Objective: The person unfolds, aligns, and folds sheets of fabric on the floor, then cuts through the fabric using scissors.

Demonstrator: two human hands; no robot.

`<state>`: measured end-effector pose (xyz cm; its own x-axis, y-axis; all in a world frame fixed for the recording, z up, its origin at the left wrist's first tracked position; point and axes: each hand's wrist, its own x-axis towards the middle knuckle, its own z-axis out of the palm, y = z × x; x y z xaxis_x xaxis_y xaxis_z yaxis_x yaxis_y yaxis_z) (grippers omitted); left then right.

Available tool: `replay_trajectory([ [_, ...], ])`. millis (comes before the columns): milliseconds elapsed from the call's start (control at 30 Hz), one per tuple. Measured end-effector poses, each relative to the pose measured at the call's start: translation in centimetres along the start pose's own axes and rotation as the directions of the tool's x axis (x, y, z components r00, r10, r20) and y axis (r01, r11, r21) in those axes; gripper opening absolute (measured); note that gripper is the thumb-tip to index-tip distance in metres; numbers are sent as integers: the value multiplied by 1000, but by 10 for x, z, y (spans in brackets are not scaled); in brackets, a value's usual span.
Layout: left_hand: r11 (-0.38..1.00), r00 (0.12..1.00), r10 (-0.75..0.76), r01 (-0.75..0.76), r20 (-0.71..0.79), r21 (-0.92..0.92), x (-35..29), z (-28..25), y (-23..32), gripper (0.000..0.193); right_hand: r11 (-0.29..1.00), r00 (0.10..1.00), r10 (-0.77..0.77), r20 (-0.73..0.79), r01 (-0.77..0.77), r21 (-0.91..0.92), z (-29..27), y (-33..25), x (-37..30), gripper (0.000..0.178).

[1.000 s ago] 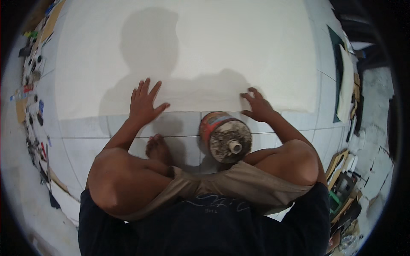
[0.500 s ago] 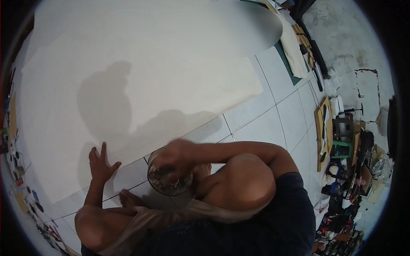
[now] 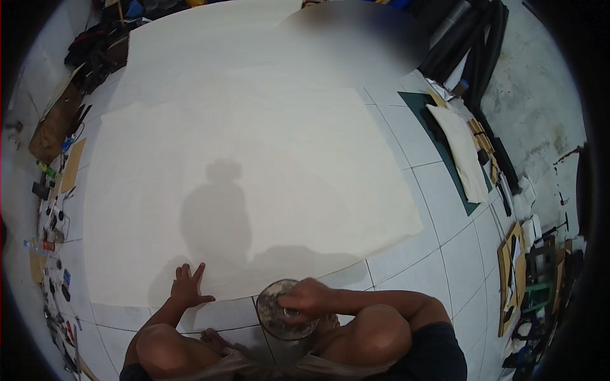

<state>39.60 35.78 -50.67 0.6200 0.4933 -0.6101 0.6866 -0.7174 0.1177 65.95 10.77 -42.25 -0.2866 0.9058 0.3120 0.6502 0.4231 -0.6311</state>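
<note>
A large cream-white sheet [image 3: 305, 190], cloth-like, lies spread over the tiled floor in front of me. My left hand [image 3: 187, 289] presses on its near edge with the fingers spread. Between my knees, a round, stained grey-brown pan or tin [image 3: 272, 310] stands on the tiles close to that edge. Over its right side is my right hand [image 3: 305, 300], fingers curled around something small and pale-rimmed at the middle. What exactly those fingers hold is partly hidden.
On the right lie a green mat [image 3: 422, 111] with folded cream cloth [image 3: 457, 149] on it, and a wooden board [image 3: 510, 279]. Small tools and clutter line the left wall. Dark rolls [image 3: 460, 44] lean at the far right. A blurred patch covers the sheet's far right part.
My view has tilted up and shifted, showing more of the sheet's far side. The right hand, smeared over the round pan before, now shows more clearly. The left hand stays spread on the sheet.
</note>
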Motion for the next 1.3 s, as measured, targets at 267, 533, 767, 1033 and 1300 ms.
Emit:
replay_trajectory([
  [267,999,997,30,-31,-72,-10,9,6,-10,110,950,953,94,-287,-173,-262,-29,52,33,29],
  [533,999,994,-27,25,105,22,13,-11,-8,113,899,917,351,-188,-386,-205,-23,93,71,27],
  [767,997,996,-52,56,77,-45,10,-107,21,98,736,695,677,243,-646,-202,-84,48,78,52],
  [1033,712,984,106,26,144,-702,-168,-330,145,57,-217,-194,976,103,-929,300,-242,-189,-90,52],
  [1300,976,967,-30,83,254,-201,-263,-384,69,49,-572,-591,762,266,-421,704,-326,-392,-291,30],
])
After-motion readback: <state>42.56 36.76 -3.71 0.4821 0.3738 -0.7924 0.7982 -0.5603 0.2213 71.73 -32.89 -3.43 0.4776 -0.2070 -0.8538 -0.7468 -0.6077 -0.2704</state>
